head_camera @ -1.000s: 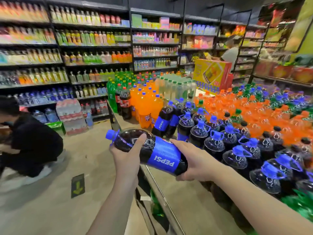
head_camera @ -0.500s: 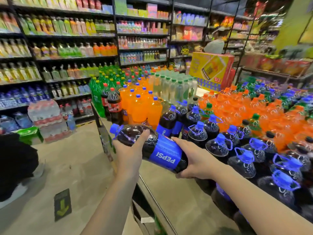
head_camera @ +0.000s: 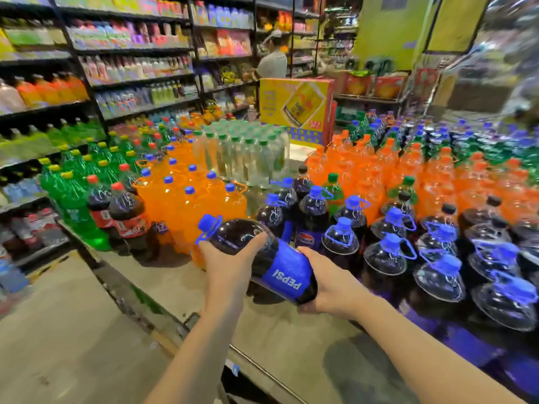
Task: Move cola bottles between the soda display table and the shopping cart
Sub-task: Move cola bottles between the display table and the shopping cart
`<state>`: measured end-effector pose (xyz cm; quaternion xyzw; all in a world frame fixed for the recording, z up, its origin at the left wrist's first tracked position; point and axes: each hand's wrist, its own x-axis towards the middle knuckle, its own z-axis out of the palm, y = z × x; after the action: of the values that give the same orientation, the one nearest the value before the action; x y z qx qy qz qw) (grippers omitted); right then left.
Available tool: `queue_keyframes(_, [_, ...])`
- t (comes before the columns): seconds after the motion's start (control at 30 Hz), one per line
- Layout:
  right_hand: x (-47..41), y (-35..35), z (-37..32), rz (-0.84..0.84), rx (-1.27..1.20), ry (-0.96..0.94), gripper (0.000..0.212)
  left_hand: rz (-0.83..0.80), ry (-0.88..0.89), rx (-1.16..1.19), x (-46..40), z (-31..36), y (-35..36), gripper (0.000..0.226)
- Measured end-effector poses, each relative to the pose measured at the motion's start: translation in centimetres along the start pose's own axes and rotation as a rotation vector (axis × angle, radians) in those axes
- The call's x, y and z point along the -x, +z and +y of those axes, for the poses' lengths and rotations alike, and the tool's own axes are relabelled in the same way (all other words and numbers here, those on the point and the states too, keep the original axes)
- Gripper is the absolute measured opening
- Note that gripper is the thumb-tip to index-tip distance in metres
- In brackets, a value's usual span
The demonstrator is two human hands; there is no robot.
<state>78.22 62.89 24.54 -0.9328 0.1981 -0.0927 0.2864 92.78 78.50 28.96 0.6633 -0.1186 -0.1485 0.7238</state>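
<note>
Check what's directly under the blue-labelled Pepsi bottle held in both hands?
Under the dark blue-labelled Pepsi bottle lies a bare patch of the grey display table top, with the bottle's shadow. The right hand covers the bottle's base.

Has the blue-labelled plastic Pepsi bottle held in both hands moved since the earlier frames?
Yes. The blue-labelled plastic Pepsi bottle has moved forward over the grey display table, closer to the standing blue-capped cola bottles; earlier it hung at the table's edge.
</note>
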Motion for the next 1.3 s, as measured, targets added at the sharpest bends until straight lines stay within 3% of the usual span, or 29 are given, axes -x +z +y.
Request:
queue_keyframes(0.27, [-4.6,3.6,4.1,0.028,-0.028,0.153,0.095,-0.035,-0.006,-0.092,-5.8,-2.5,3.3,0.098])
queue_keyframes(0.4, [-6.5,5.2,4.4,0.110,-0.032,0.252,0.092,-0.067,0.065,-0.156,-8.3,-3.9,4.9,0.096])
queue_keyframes(0.5, [-7.8,7.0,4.8,0.156,-0.021,0.352,0.077,-0.152,0.108,-0.214,-9.6,-4.4,5.8,0.094])
queue_keyframes(0.6, [-8.4,8.4,5.2,0.173,-0.084,0.462,0.077,-0.258,0.150,-0.262,-10.5,-4.7,6.3,0.092])
queue_keyframes(0.8, [-8.8,10.4,5.0,0.217,-0.075,0.682,0.115,-0.461,0.219,-0.366,-12.3,-5.8,6.7,0.083])
queue_keyframes(0.93, [-9.0,12.3,4.6,0.308,-0.133,0.797,0.118,-0.609,0.263,-0.433,-13.2,-6.3,6.6,0.082])
queue_keyframes(1.17, [-10.5,15.8,4.8,0.427,-0.188,0.909,0.111,-0.753,0.304,-0.478,-14.4,-7.5,6.0,0.084])
queue_keyframes(1.3, [-11.2,17.7,5.2,0.534,-0.267,0.976,0.090,-0.844,0.348,-0.531,-14.4,-8.3,5.7,0.085])
